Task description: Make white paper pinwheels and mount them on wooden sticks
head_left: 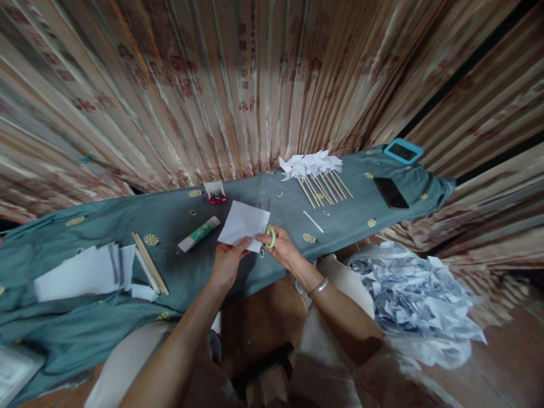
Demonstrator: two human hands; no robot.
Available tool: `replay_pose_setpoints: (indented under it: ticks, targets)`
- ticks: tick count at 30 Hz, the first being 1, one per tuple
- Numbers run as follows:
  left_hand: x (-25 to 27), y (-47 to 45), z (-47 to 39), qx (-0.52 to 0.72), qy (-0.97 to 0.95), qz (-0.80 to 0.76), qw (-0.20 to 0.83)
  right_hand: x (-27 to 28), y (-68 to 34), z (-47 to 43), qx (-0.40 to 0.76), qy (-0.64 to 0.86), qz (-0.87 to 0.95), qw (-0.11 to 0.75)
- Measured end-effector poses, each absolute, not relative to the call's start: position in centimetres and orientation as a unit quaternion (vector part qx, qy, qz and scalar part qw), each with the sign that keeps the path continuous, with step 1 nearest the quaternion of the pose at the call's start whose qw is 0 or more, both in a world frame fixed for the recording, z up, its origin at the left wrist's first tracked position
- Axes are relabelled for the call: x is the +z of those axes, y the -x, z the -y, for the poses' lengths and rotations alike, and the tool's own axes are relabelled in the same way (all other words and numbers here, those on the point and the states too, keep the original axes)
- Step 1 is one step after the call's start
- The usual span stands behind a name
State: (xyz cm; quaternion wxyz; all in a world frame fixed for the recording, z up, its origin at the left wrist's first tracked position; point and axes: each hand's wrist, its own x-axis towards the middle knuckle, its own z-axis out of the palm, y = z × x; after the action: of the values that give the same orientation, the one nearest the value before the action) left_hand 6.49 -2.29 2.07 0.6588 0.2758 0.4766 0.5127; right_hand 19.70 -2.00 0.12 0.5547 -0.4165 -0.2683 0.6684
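Note:
My left hand [228, 262] pinches the lower edge of a white square sheet of paper [243, 221], tilted above the cloth. My right hand [281, 246] is closed on scissors with pale green handles [271, 237]; their blades point away from me beside the sheet's right corner. My right fingertips are close to the sheet's lower right edge, and I cannot tell if they touch it. Left of the sheet lies a green and white glue stick [199, 233]. Behind it stands an opened small red and white box [216, 193] with small dark items inside.
Paper pinwheels on wooden sticks [325, 188] lie at the back right. Farther right are a black phone [391, 192] and a blue-framed device [403, 151]. Paper sheets [85, 272] and loose sticks [151, 265] lie left. A bag of paper scraps [419, 289] sits at the lower right.

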Motion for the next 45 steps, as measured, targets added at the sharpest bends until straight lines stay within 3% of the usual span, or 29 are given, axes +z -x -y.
replay_pose_setpoints:
  ticks: [45]
  targets:
    - [0.7,-6.5,2.6,0.511,-0.295,-0.492,0.640,-0.9,-20.1,2.6,0.657,0.455,0.291,0.526]
